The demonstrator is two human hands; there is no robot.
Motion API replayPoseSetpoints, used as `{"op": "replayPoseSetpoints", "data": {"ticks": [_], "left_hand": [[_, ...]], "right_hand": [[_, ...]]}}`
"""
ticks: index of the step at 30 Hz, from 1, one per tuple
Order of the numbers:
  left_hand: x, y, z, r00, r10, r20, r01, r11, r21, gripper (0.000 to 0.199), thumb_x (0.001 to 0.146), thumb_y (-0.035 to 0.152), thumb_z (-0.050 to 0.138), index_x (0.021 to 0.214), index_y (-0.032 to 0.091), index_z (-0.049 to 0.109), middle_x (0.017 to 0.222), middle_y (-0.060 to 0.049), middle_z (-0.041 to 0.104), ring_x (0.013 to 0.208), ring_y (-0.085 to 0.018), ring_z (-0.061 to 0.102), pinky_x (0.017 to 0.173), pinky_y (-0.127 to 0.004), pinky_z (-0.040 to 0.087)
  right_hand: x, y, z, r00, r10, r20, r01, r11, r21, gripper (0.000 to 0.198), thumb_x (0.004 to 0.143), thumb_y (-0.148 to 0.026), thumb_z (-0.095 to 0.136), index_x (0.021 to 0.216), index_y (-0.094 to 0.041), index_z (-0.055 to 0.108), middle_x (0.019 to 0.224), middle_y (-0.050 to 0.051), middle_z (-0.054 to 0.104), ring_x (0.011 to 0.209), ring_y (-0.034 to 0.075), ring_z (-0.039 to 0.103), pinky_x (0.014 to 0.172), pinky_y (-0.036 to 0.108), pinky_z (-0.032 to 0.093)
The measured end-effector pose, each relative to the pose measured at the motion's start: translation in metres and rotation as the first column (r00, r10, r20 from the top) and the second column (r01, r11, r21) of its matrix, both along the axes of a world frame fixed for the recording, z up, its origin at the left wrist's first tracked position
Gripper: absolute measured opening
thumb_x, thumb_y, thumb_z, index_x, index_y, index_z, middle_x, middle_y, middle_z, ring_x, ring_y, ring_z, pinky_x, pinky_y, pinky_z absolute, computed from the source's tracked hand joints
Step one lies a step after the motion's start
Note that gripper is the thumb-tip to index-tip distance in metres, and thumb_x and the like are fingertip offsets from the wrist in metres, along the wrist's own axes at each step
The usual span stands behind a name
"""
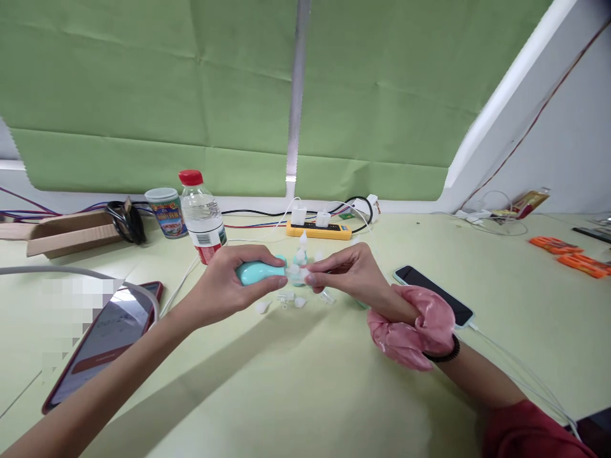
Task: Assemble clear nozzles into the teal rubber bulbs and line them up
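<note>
My left hand (229, 277) is wrapped round a turquoise squeeze bulb (260, 273), which lies sideways with its narrow end to the right. A clear plastic piece (296, 275) sits at that end. The fingertips of my right hand (346, 273) pinch the clear piece from the other side. On the table below lie several small white and clear tips, among them a white cone-shaped tip (262, 307) and a clear tube-like piece (328, 296). Behind my fingers stands a white pointed tip (303, 239), with turquoise parts partly hidden near it.
A yellow power strip (319, 230) with white chargers lies at the back. To the left are a red-capped bottle (203, 216), a printed tub (167, 213), an open cardboard box (76, 234) and a large phone (107, 343). At right are another phone (434, 294) and orange tools (580, 261).
</note>
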State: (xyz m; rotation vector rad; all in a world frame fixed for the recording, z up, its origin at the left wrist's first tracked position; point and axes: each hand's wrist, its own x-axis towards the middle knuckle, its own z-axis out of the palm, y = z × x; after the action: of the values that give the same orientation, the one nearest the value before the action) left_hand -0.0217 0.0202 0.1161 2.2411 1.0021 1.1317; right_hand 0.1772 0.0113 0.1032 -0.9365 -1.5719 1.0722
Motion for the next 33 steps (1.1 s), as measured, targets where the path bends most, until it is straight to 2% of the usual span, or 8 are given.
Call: {"op": "replayPoseSetpoints", "data": {"ticks": [10, 14, 17, 19, 21, 24, 29, 33], "left_hand": [[0.009, -0.006, -0.007, 0.99, 0.047, 0.131, -0.051, 0.998, 0.024, 0.015, 0.064, 0.031, 0.063, 0.073, 0.018, 0.06, 0.075, -0.002, 0.063, 0.07, -0.018, 0.057, 0.06, -0.026, 0.046], [0.02, -0.012, -0.013, 0.971, 0.116, 0.209, -0.119, 0.993, 0.002, 0.017, 0.067, 0.031, 0.06, 0.079, 0.019, 0.058, 0.082, -0.002, 0.062, 0.075, -0.018, 0.057, 0.064, -0.027, 0.047], [0.022, -0.009, -0.013, 0.962, 0.023, 0.271, -0.017, 1.0, -0.026, 0.025, 0.071, 0.031, 0.057, 0.094, 0.02, 0.055, 0.098, -0.003, 0.059, 0.089, -0.019, 0.054, 0.073, -0.029, 0.046], [0.019, -0.004, -0.012, 0.935, -0.025, 0.354, 0.042, 0.998, -0.04, 0.029, 0.077, 0.03, 0.05, 0.103, 0.02, 0.051, 0.108, -0.005, 0.053, 0.097, -0.019, 0.05, 0.08, -0.031, 0.043], [0.014, 0.001, -0.011, 0.909, -0.002, 0.417, 0.033, 0.997, -0.066, 0.026, 0.08, 0.029, 0.044, 0.103, 0.019, 0.051, 0.11, -0.006, 0.051, 0.099, -0.02, 0.048, 0.081, -0.033, 0.042], [0.009, 0.007, -0.011, 0.909, 0.05, 0.413, -0.024, 0.997, -0.067, 0.017, 0.078, 0.025, 0.046, 0.091, 0.018, 0.054, 0.102, -0.006, 0.053, 0.097, -0.02, 0.048, 0.078, -0.032, 0.043], [0.012, 0.002, -0.014, 0.973, 0.012, 0.232, -0.018, 1.0, 0.023, 0.012, 0.075, 0.019, 0.047, 0.084, 0.019, 0.055, 0.102, -0.006, 0.051, 0.097, -0.019, 0.048, 0.078, -0.032, 0.044], [0.014, -0.002, -0.013, 0.996, 0.017, 0.082, -0.023, 0.997, 0.077, 0.016, 0.076, 0.018, 0.045, 0.088, 0.021, 0.055, 0.101, -0.006, 0.051, 0.095, -0.019, 0.049, 0.078, -0.033, 0.043]], "right_hand": [[-0.002, 0.007, -0.005, 0.963, 0.101, -0.249, -0.127, 0.988, -0.092, 0.013, 0.06, -0.022, 0.069, 0.072, -0.016, 0.068, 0.066, 0.001, 0.066, 0.049, 0.008, 0.058, 0.054, 0.022, 0.053], [-0.01, 0.001, 0.0, 0.94, 0.009, -0.341, -0.033, 0.997, -0.065, 0.014, 0.062, -0.028, 0.067, 0.074, -0.019, 0.067, 0.079, 0.0, 0.066, 0.051, 0.007, 0.057, 0.056, 0.025, 0.054], [-0.009, -0.003, 0.018, 0.953, -0.103, -0.286, 0.137, 0.985, 0.102, 0.017, 0.063, -0.032, 0.066, 0.074, -0.019, 0.066, 0.079, 0.001, 0.066, 0.053, 0.01, 0.058, 0.054, 0.027, 0.054], [0.001, 0.002, 0.035, 0.942, -0.252, -0.221, 0.312, 0.9, 0.303, 0.018, 0.064, -0.034, 0.064, 0.075, -0.02, 0.066, 0.077, 0.001, 0.066, 0.054, 0.011, 0.058, 0.054, 0.028, 0.053], [0.016, 0.017, 0.051, 0.888, -0.424, -0.176, 0.452, 0.74, 0.498, 0.019, 0.066, -0.036, 0.062, 0.079, -0.021, 0.066, 0.077, 0.001, 0.065, 0.059, 0.013, 0.06, 0.057, 0.028, 0.052], [0.039, 0.055, 0.059, 0.814, -0.581, 0.023, 0.425, 0.621, 0.658, 0.023, 0.069, -0.037, 0.058, 0.078, -0.018, 0.065, 0.076, 0.003, 0.065, 0.064, 0.016, 0.061, 0.057, 0.028, 0.05], [0.059, 0.121, 0.02, 0.524, -0.589, 0.615, 0.268, 0.8, 0.538, 0.026, 0.071, -0.033, 0.053, 0.077, -0.011, 0.065, 0.072, 0.007, 0.065, 0.066, 0.015, 0.059, 0.063, 0.025, 0.045], [0.064, 0.136, -0.011, 0.449, -0.52, 0.727, 0.242, 0.854, 0.461, 0.021, 0.064, -0.033, 0.06, 0.069, -0.013, 0.066, 0.066, 0.006, 0.064, 0.067, 0.017, 0.058, 0.061, 0.024, 0.042]]}}
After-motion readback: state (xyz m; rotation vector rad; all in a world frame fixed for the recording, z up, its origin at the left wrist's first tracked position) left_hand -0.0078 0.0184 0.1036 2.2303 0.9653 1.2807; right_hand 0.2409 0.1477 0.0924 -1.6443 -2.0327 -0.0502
